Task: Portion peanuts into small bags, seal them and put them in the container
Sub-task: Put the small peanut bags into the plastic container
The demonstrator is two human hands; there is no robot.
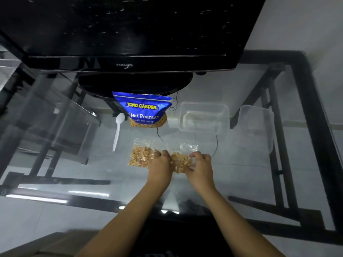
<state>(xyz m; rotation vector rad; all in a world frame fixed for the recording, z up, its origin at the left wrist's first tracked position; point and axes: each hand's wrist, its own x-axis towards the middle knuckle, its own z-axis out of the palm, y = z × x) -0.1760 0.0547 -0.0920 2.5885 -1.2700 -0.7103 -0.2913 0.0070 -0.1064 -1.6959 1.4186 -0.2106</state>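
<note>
Two small clear bags of peanuts lie side by side on the glass table. The left bag [140, 156] lies free. The right bag [181, 161] sits between my hands. My left hand [160, 165] grips its left side and my right hand [201, 166] grips its right side, fingers curled over the plastic. Behind them stands the blue Tong Garden salted peanuts pouch [143, 110]. An empty clear plastic container [204, 117] sits to the right of the pouch. A white plastic spoon [117, 130] lies to the left of the pouch.
A black Samsung monitor [126, 34] on its round base fills the back of the glass table [74, 164]. The clear container lid [257, 123] lies at the far right. Thin black cables [216, 143] run under the glass. The table's black frame [315, 127] edges the right side.
</note>
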